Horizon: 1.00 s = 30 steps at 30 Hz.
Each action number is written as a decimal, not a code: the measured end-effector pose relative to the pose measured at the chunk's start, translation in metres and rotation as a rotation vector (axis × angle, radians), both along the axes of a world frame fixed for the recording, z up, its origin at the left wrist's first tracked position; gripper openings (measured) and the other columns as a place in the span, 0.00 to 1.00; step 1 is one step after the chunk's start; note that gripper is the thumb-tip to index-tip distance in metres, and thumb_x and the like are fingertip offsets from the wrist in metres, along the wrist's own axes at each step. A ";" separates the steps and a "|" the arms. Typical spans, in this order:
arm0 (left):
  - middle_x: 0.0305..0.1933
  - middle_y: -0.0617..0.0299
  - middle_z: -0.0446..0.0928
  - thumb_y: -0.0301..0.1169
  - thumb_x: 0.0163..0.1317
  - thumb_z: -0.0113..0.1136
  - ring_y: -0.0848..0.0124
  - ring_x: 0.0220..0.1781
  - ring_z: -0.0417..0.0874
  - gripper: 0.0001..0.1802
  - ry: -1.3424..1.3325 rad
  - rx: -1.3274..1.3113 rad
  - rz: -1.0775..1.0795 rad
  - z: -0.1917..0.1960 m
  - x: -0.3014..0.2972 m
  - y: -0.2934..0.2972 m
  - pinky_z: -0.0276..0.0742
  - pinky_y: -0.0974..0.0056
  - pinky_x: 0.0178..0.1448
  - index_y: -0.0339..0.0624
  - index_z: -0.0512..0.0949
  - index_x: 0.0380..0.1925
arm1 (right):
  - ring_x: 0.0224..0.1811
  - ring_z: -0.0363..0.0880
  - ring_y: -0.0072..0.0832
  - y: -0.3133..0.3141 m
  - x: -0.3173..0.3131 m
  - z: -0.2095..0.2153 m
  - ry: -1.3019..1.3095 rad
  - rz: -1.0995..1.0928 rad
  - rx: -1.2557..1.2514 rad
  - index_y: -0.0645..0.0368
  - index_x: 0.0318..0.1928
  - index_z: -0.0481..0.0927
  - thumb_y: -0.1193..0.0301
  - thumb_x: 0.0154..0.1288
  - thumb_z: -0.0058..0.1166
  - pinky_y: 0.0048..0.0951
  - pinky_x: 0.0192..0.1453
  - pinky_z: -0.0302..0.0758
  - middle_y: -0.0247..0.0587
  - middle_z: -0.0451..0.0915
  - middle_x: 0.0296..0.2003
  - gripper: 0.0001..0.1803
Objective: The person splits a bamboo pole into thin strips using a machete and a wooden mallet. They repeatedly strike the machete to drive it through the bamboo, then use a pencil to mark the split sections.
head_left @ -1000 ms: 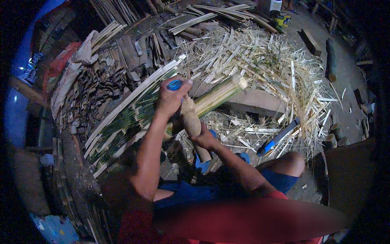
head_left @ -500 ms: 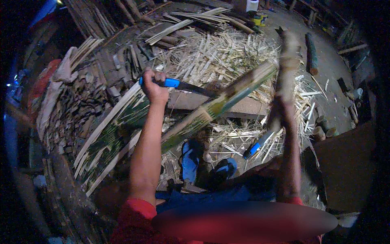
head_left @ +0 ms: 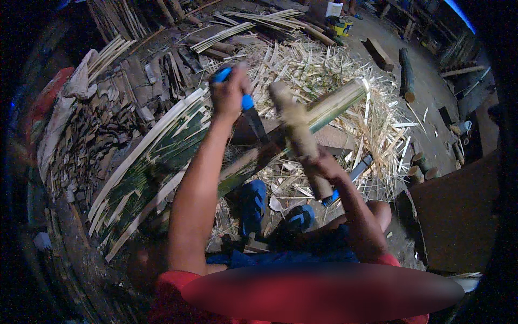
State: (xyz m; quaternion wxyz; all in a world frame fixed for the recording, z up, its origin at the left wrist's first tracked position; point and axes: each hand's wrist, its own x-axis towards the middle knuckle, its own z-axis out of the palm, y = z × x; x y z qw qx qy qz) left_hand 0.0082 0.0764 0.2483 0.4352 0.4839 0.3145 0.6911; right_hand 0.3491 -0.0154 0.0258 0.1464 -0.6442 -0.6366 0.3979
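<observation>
Left hand: closed round the blue handle of a knife (head_left: 254,121); the hand (head_left: 229,93) is slightly blurred.
Knife: dark, flat metal blade slanting down to the bamboo pole (head_left: 335,108); whether its edge bites in, I cannot tell.
Right hand: wrapped round the lower part of a wooden club (head_left: 298,129); the hand (head_left: 327,163) has its fingers partly hidden.
Club: thick, rounded, pale brown wood, crossing over the pole in view; contact between them is unclear.
Bamboo pole: green and tan, smooth-skinned, with a pale cut end; it slants across a squared wooden beam (head_left: 335,140).
Second knife: blue and black handle, grey blade, on the litter (head_left: 388,162) of thin, straw-coloured slivers near the right forearm.
Split bamboo: long green and cream strips (head_left: 156,154) fanned out at the left.
Slippers: blue, near the pole's lower end (head_left: 252,208).
Sack: pale, wrinkled, at far left (head_left: 56,137).
Container: yellow and dark, at the top (head_left: 340,27); its markings are too small to read.
</observation>
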 end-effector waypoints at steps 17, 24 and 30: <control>0.21 0.69 0.74 0.40 0.65 0.64 0.76 0.22 0.73 0.16 0.032 -0.142 0.016 -0.039 -0.083 -0.053 0.70 0.67 0.31 0.44 0.76 0.24 | 0.70 0.66 0.36 -0.041 -0.124 -0.024 0.161 0.128 0.005 0.64 0.72 0.64 0.51 0.68 0.56 0.35 0.75 0.61 0.49 0.71 0.68 0.40; 0.21 0.72 0.60 0.42 0.63 0.59 0.72 0.23 0.63 0.14 -0.657 -0.062 0.157 -0.091 -0.226 -0.132 0.68 0.60 0.39 0.52 0.66 0.25 | 0.42 0.83 0.33 0.034 0.046 0.102 0.832 -0.362 0.357 0.64 0.51 0.81 0.50 0.76 0.44 0.38 0.47 0.80 0.46 0.84 0.42 0.28; 0.22 0.69 0.70 0.37 0.65 0.63 0.74 0.22 0.71 0.13 -0.035 -0.149 0.125 -0.078 -0.167 -0.114 0.71 0.64 0.31 0.48 0.70 0.27 | 0.51 0.79 0.37 -0.046 -0.194 0.010 0.320 0.030 0.252 0.65 0.62 0.70 0.53 0.70 0.56 0.40 0.55 0.76 0.50 0.78 0.52 0.32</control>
